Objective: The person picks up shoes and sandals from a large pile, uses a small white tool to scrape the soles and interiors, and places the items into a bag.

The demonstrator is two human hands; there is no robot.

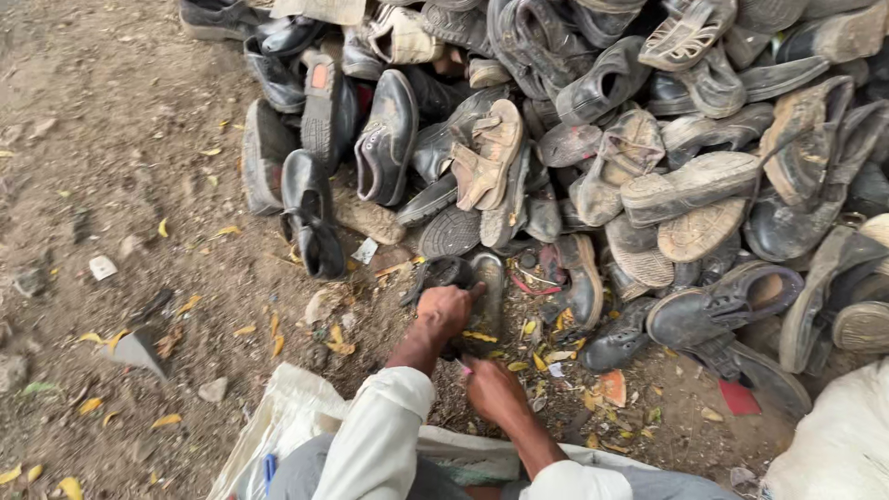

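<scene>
**Two hands on a shoe at the foot of a heap of worn footwear**

A big pile of old shoes (pixel 593 139) fills the picture from twelve to three o'clock, dark leather pairs mixed with a tan sandal (pixel 486 153) and pale upturned soles. Bare dirt ground (pixel 120 185) spreads from seven to eleven o'clock, strewn with yellow leaves. A white sack (pixel 282 421) lies at six o'clock under the person's pale sleeves. At the pile's near edge lies a dark shoe (pixel 488 287), sole up. The left hand (pixel 444 310) rests against its near left side, fingers curled closed on it. The right hand (pixel 494 389) sits just below at five o'clock of the shoe, fingers bent under; whether it grips anything I cannot tell
</scene>
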